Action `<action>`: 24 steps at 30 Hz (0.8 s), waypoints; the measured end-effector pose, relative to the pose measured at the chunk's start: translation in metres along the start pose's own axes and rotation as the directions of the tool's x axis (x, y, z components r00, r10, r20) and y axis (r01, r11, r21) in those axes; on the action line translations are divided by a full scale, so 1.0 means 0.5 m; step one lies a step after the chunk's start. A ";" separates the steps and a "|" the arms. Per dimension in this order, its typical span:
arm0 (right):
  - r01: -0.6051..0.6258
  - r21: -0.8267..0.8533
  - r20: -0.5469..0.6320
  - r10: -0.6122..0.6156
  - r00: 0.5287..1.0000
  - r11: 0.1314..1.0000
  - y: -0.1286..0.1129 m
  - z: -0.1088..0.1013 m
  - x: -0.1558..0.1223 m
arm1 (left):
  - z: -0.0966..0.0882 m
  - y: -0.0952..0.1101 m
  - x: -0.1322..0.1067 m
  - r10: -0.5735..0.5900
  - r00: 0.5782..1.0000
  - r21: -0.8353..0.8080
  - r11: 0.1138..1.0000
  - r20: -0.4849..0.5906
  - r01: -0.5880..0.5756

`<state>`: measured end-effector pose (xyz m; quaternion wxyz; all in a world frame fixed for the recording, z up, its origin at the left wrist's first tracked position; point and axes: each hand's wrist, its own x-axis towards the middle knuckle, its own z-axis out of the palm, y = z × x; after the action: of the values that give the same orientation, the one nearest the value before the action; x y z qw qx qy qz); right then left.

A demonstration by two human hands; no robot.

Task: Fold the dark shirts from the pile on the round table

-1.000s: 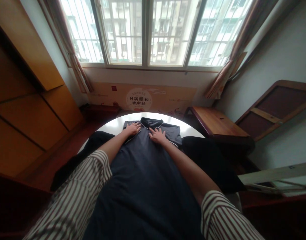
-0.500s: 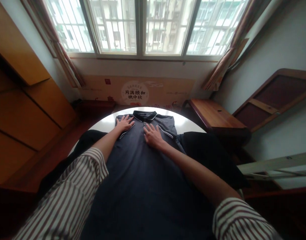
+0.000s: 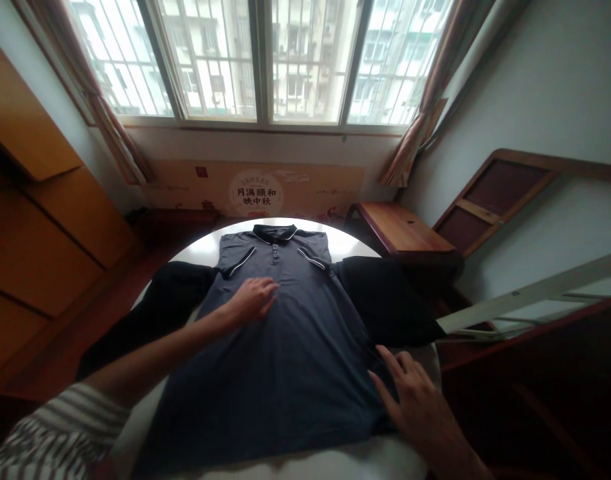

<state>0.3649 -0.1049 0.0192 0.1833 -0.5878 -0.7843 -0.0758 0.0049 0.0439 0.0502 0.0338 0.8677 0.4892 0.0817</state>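
A dark grey polo shirt (image 3: pixel 285 360) lies front up, its black collar (image 3: pixel 275 232) at the far side and its sleeves folded inward, showing white-edged cuffs. My left hand (image 3: pixel 252 300) is over the shirt's chest, fingers loosely bent and holding nothing; whether it touches the cloth I cannot tell. At the shirt's right edge near the hem is my right hand (image 3: pixel 415 397), open, thumb and fingers apart. Black cloth (image 3: pixel 385 300) lies right of the shirt, and another black cloth piece (image 3: pixel 160 313) lies left of it.
The shirt rests on a round white table (image 3: pixel 200 248). A wooden desk or stool (image 3: pixel 405 227) stands beyond it on the right, orange-brown cabinets (image 3: pixel 25 240) on the left. Behind are a printed panel (image 3: pixel 185 190) and barred windows (image 3: pixel 305 67) with curtains.
Both hands have left the upper chest. My left hand has drawn back toward the middle; my right hand has come nearer and right, to the shirt's lower edge. The view has shifted, showing the hem.
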 end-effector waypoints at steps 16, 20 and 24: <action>0.176 0.321 0.090 -0.215 0.973 0.931 0.055 -0.013 -0.090 | 0.027 0.024 -0.565 0.166 0.973 0.067 0.985 -0.161 -0.157; 0.226 0.392 0.071 -0.274 0.959 0.892 0.057 -0.047 -0.071 | 0.025 0.004 -0.593 0.088 0.971 0.017 0.996 -0.220 -0.086; 0.206 0.463 0.203 -0.329 0.922 0.862 0.051 -0.093 -0.095 | 0.014 0.001 -0.631 0.006 0.985 -0.038 0.999 -0.170 -0.013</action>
<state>0.4095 -0.1553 0.0418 0.1862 -0.4211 -0.8736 0.1577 -0.1535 -0.2257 0.0093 0.0084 0.8591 0.4844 0.1648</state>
